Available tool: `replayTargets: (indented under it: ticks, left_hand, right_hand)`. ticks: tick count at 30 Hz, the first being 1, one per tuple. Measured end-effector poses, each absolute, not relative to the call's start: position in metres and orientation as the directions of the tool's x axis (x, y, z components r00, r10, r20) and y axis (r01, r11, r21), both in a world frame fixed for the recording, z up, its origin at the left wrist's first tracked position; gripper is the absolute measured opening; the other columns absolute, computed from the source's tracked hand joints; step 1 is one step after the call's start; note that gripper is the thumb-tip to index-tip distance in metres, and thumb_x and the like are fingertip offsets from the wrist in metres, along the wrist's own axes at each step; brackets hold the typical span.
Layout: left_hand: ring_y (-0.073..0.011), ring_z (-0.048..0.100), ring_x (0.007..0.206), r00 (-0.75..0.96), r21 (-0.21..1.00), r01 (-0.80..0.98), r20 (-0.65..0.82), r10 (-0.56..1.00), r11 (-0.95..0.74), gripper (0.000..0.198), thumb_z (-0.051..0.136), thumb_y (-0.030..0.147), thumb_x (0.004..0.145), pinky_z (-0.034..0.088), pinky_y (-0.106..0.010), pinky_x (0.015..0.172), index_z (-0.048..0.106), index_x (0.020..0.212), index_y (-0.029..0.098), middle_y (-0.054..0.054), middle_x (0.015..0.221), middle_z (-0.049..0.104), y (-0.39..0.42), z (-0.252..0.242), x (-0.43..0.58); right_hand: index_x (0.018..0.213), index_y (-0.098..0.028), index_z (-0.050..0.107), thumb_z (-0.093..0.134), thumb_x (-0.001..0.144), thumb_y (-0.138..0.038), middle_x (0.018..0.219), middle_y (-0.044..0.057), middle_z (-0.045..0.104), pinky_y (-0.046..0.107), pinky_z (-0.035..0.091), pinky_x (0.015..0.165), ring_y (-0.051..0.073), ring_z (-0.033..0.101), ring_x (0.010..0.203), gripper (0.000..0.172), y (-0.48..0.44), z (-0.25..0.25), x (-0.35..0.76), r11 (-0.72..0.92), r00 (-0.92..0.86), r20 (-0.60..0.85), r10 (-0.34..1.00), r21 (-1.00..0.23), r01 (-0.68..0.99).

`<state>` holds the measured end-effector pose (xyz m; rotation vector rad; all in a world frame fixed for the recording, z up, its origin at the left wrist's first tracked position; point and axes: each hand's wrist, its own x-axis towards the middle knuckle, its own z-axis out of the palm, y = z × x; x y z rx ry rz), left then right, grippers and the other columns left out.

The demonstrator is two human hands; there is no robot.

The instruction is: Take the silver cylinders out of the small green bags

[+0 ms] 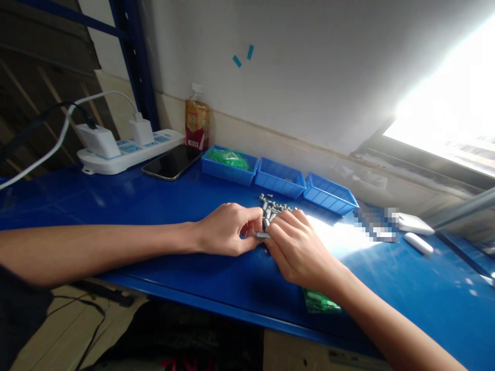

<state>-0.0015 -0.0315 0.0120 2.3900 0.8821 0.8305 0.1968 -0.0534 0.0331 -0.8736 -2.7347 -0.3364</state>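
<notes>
My left hand [232,230] is closed, with its thumb and index finger pinching one end of a small grey metal cylinder [263,235]. From the other side, my right hand [297,246] is closed too, its bent fingers meeting the right end of the same piece. Just behind my fingertips lies a loose pile of small metal screws and cylinders [274,208], partly hidden by my right hand. Under my right forearm, some green plastic bags [319,303] lie near the table's front edge.
Three blue bins stand along the wall: the left bin [228,173] holds green bags, then a middle bin [275,184] and a right bin [328,198]. A phone [173,162], a power strip [133,154] and a drink bottle [197,121] occupy the back left. White objects [415,224] lie right.
</notes>
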Motion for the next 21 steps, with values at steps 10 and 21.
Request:
replayTargets:
  ticks: [10,21]
  left_hand:
    - [-0.0079,0.052,0.057,0.630,0.583,0.422,0.361,0.687,-0.694,0.007,0.060,0.020,0.074,0.036,-0.017,0.050,0.053,0.072,0.017,0.004,0.065,0.059,-0.0306,0.0126,-0.0012]
    - [-0.0073,0.050,0.054,0.633,0.619,0.392,0.355,0.688,-0.680,0.012,0.061,0.025,0.077,0.035,-0.017,0.049,0.053,0.073,0.016,0.004,0.063,0.058,-0.0312,0.0134,-0.0014]
  right_hand:
    - [0.076,-0.018,0.051,0.040,0.092,-0.022,0.075,0.004,0.056,0.035,0.028,0.071,0.020,0.044,0.076,0.019,-0.0520,0.0329,0.1975,0.794,-0.797,0.285,0.533,0.157,0.587]
    - [0.075,-0.019,0.050,0.041,0.090,-0.021,0.074,0.005,0.055,0.035,0.029,0.071,0.019,0.043,0.075,0.018,-0.0524,0.0335,0.1975,0.802,-0.797,0.298,0.525,0.139,0.581]
